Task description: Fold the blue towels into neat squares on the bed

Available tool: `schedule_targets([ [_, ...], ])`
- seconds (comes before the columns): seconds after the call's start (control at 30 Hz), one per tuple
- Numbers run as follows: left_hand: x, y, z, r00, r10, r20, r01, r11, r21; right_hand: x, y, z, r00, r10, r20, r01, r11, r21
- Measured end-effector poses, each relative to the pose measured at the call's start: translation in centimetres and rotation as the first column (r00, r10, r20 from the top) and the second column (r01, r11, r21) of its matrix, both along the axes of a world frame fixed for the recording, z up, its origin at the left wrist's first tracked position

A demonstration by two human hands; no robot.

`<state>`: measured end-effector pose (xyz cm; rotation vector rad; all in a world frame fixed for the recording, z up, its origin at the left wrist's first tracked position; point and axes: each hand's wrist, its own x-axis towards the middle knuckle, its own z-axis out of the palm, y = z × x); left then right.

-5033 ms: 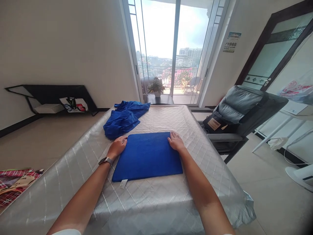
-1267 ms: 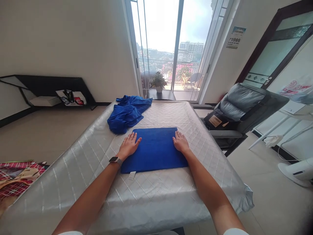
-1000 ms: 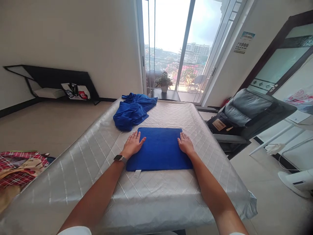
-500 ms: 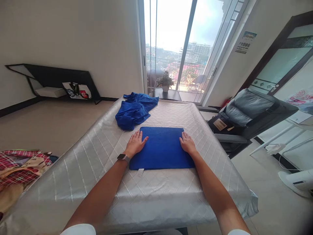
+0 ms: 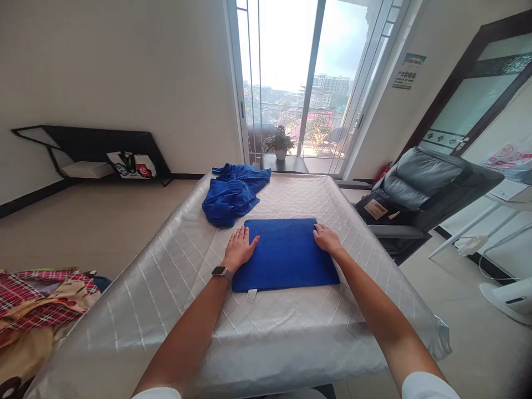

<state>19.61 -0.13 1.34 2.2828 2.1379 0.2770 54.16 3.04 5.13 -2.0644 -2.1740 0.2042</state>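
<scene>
On the quilted-pattern silver table cover [image 5: 291,327], a flat, ungripping left hand [image 5: 240,247] and curled right hand [image 5: 327,238], its grip unclear, seemingly square the rectangular blue cloth [image 5: 286,255], next calling for even pressure.

Glass doors [image 5: 305,83]: Daylight streams in, bleaching the sky [image 5: 278,44].
Silver cover [image 5: 291,327]: Soft sheen.
Blue cloth [image 5: 286,255]: Evenly lit, sharp-edged.
Dark-framed door [image 5: 467,108]: Slanted by wide lens.
Floor [image 5: 461,310]: Lower-right corner blackened.

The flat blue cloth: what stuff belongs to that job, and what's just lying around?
Job: flat blue cloth; left hand and right hand, both touching it; table underneath; perhaps the crumpled blue cloth, untouched.

Just around: potted plant, armchair, shopping bag, checked cloth.
</scene>
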Motion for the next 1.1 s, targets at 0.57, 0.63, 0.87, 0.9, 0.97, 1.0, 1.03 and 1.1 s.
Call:
schedule_targets([
  [0.57,-0.2,0.0,0.0,1.000,0.016,0.021,-0.016,1.000,-0.003,-0.6,2.5,-2.3,0.999,0.032,-0.035,-0.031,0.999,0.013],
  [0.63,-0.3,-0.1,0.2,1.000,0.018,0.018,-0.019,0.999,0.039,-0.7,2.5,-2.3,0.998,0.029,-0.049,-0.028,0.999,0.019],
  [0.87,6.5,-0.1,1.6,0.970,-0.245,0.009,0.241,0.960,0.141,-0.9,2.6,-2.6,0.996,0.035,-0.085,-0.033,0.999,0.033],
  [0.9,8.4,0.2,1.8,0.954,-0.301,0.014,0.297,0.947,0.125,-0.9,2.6,-2.6,0.996,0.034,-0.085,-0.031,0.999,0.033],
  [0.97,12.3,1.4,2.1,0.928,-0.371,0.040,0.367,0.926,0.092,-0.9,2.5,-2.4,0.996,0.034,-0.078,-0.032,0.999,0.032],
  [1.0,14.0,2.1,2.1,0.921,-0.385,0.062,0.380,0.922,0.079,-0.9,2.4,-2.3,0.997,0.034,-0.073,-0.032,0.999,0.032],
  [1.03,15.4,2.9,2.1,0.919,-0.385,0.089,0.380,0.923,0.062,-0.9,2.3,-2.3,0.997,0.034,-0.067,-0.032,0.999,0.030],
  [1.1,17.1,4.4,2.0,0.922,-0.362,0.140,0.363,0.932,0.021,-0.9,2.2,-2.1,0.998,0.035,-0.055,-0.033,0.999,0.029],
])
